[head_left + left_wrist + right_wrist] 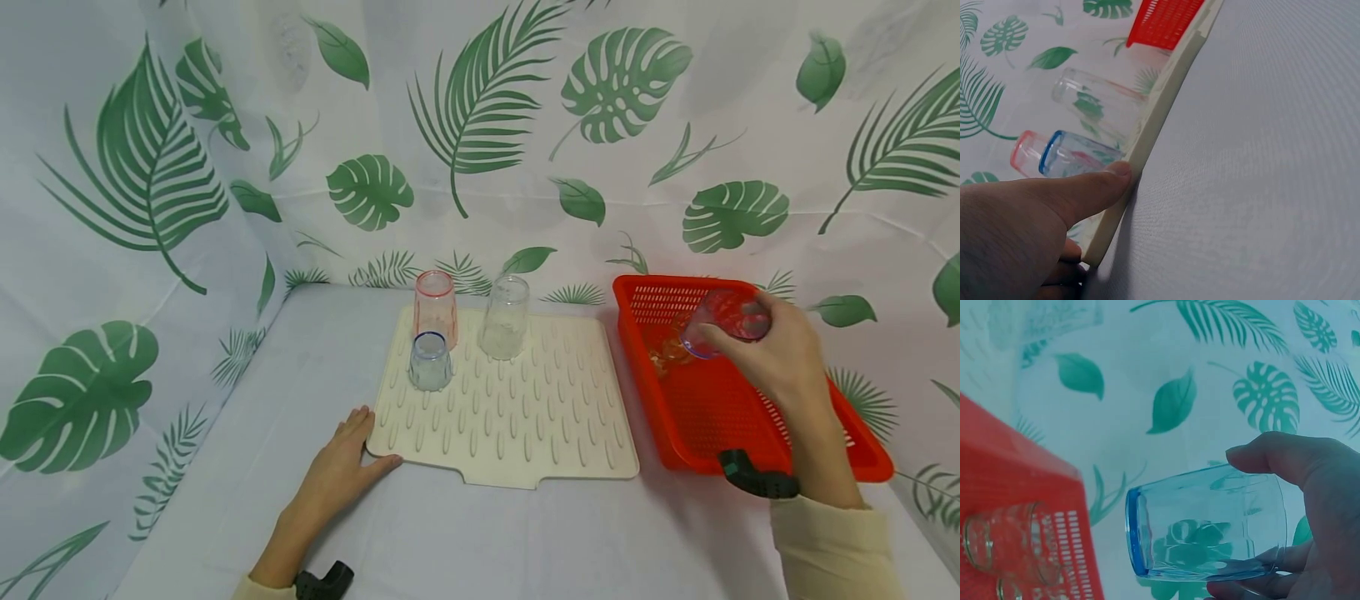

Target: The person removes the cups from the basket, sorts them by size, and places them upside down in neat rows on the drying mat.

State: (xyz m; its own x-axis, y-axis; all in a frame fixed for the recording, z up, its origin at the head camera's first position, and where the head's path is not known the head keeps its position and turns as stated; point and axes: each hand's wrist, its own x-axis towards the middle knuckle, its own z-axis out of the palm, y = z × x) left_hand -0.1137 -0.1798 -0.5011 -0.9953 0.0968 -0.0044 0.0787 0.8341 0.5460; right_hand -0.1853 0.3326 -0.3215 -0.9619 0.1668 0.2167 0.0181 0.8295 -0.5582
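Note:
My right hand (787,350) grips a clear blue-rimmed glass (1204,525) by its base end, with the thumb on one side and fingers on the other. In the head view that glass is tilted over the red basket (652,417), its rim toward the lower left. My left hand (337,467) holds the front left corner of the cream draining mat (525,417), thumb at the front edge and fingers along the left side. On the mat stand a pink-rimmed glass (435,308), a small blue-rimmed glass (431,367) and a tall clear glass (505,321).
Inside the basket's far left part lie glasses (1010,540), partly hidden behind its wall in the right wrist view. A leaf-patterned cloth (480,125) hangs behind the white table (450,542). The basket stands just right of the mat.

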